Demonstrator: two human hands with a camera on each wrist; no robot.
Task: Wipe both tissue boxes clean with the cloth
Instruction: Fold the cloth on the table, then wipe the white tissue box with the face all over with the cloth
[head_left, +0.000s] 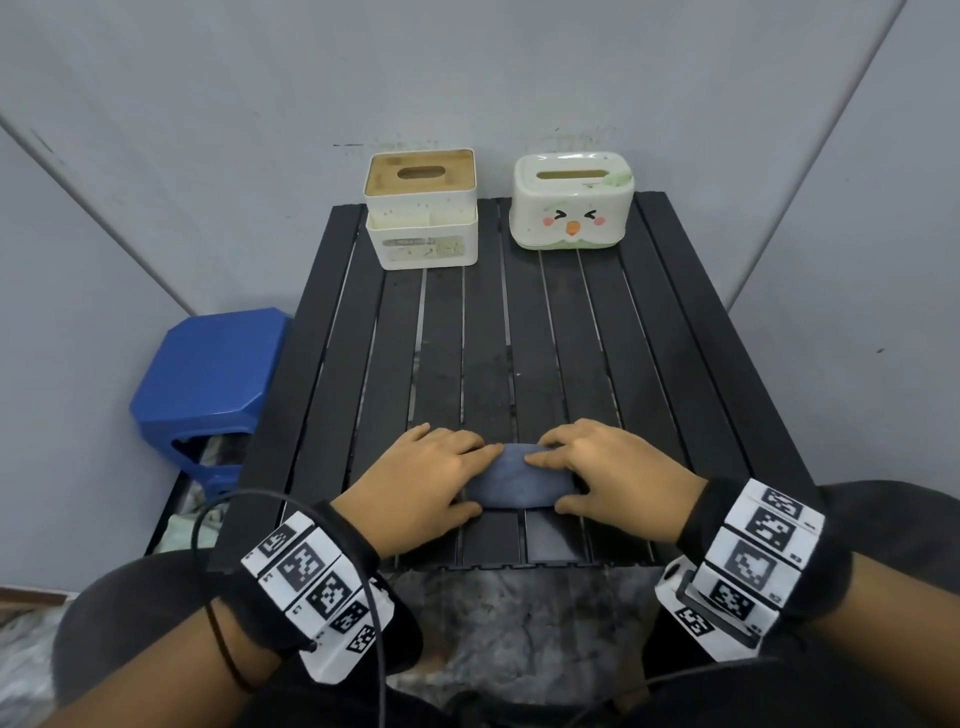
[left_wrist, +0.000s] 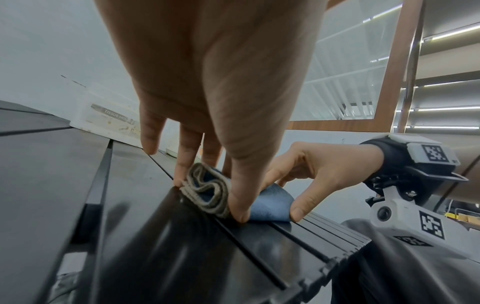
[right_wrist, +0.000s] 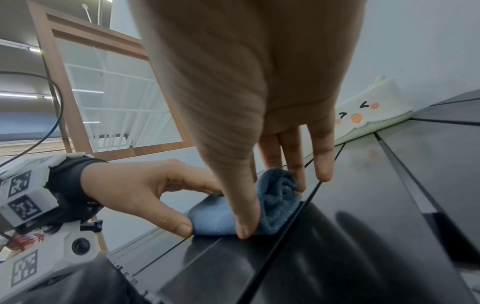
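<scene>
A folded blue cloth (head_left: 514, 486) lies near the front edge of the black slatted table (head_left: 519, 338). My left hand (head_left: 480, 480) pinches its left end between thumb and fingers, where beige hems (left_wrist: 205, 191) show. My right hand (head_left: 550, 483) pinches the right end (right_wrist: 275, 197) the same way. At the far edge stand a white tissue box with a wooden lid (head_left: 421, 223) on the left and a cream tissue box with a bird face (head_left: 571, 208) on the right. Both boxes stand well beyond my hands.
A blue plastic stool (head_left: 208, 374) stands low beside the table's left edge. Grey walls close in right behind the boxes and on both sides. My lap sits against the table's front edge.
</scene>
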